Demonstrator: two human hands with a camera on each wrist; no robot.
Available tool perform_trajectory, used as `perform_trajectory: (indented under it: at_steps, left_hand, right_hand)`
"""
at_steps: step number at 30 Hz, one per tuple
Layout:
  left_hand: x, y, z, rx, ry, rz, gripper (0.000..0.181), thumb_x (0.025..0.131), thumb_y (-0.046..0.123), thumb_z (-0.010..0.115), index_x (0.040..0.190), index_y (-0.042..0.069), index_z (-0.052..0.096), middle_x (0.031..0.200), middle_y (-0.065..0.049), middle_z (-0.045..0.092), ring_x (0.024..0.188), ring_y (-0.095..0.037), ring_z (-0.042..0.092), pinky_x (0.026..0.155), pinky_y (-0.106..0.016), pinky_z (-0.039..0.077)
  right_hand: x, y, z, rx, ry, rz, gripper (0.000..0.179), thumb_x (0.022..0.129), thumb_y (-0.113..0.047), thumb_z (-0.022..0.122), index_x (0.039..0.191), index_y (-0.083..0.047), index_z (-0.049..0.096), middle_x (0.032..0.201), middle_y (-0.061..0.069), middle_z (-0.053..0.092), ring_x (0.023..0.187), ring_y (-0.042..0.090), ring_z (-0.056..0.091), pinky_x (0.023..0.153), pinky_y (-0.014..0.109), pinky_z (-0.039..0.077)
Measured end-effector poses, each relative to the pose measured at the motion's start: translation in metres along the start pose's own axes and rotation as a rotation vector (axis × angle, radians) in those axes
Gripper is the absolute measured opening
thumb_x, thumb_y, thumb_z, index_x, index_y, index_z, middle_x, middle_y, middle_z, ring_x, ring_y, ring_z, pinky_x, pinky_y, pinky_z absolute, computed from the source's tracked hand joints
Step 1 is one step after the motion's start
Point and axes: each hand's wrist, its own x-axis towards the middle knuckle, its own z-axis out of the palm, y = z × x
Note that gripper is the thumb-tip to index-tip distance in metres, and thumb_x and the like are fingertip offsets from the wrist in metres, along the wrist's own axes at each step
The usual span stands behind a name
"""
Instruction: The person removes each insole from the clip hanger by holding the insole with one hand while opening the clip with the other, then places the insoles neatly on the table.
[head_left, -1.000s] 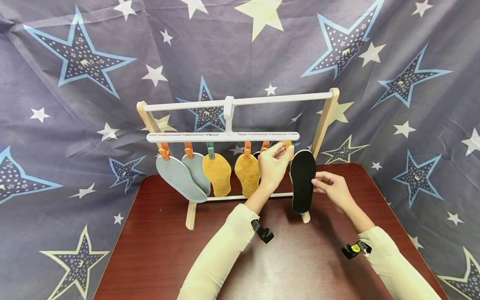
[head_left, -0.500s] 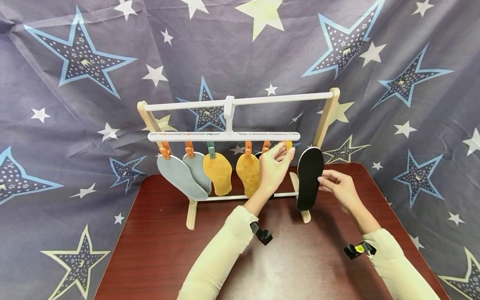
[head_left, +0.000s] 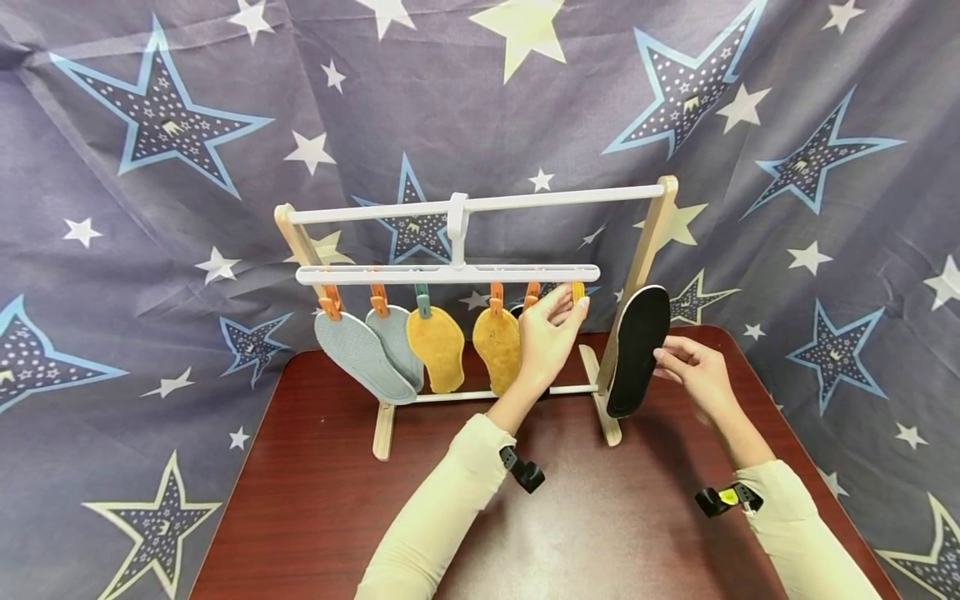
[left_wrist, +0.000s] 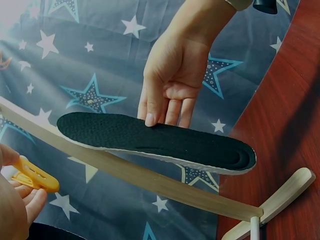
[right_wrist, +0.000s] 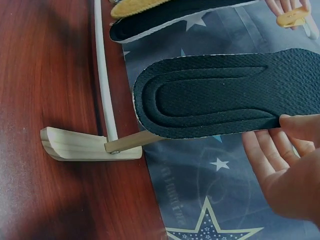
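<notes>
The right hand [head_left: 702,379], in head view, pinches the black insole [head_left: 640,350] near the rack [head_left: 647,242]; swinging could bump it. Left wrist: left hand [left_wrist: 12,215] pinching the yellow clip [left_wrist: 49,184]; tugging might dislodge it. Right wrist: this edge-only hold could slip.

Left hand [head_left: 547,337] holds yellow clip [head_left: 577,291] at right end of white hanger [head_left: 517,273] | right hand [head_left: 697,371] pinches black insole [head_left: 639,354] by its right edge, before right post of rack [head_left: 650,237] | grey insoles [head_left: 363,354] and mustard insoles [head_left: 436,350] hang clipped to the left | rack stands on reddish-brown table [head_left: 315,500] | starred cloth [head_left: 517,133] spans far side behind the rack
</notes>
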Motion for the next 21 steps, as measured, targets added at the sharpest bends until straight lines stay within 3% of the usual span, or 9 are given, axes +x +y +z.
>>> perform_trajectory:
  at_steps: [10, 21]
  left_hand:
    - [-0.001, 0.000, -0.001, 0.007, -0.011, 0.000, 0.035, 0.093, 0.008, 0.073, 0.123, -0.008, 0.068, 0.115, -0.026, 0.073, 0.105, -0.034, 0.074, 0.088, -0.029, 0.061]
    - [-0.001, 0.001, -0.001, -0.002, -0.015, 0.003, 0.034, 0.093, 0.009, 0.073, 0.123, -0.007, 0.069, 0.115, -0.026, 0.073, 0.105, -0.034, 0.074, 0.088, -0.031, 0.062]
  right_hand:
    - [0.003, 0.001, -0.009, 0.018, 0.053, 0.010, 0.019, 0.095, 0.008, 0.064, 0.104, -0.006, 0.074, 0.087, -0.002, 0.077, 0.077, 0.009, 0.075, 0.072, 0.027, 0.063]
    - [0.008, 0.007, -0.023, 0.059, 0.096, 0.098, 0.023, 0.096, 0.006, 0.064, 0.098, -0.014, 0.075, 0.086, -0.005, 0.076, 0.074, 0.008, 0.074, 0.069, 0.025, 0.063]
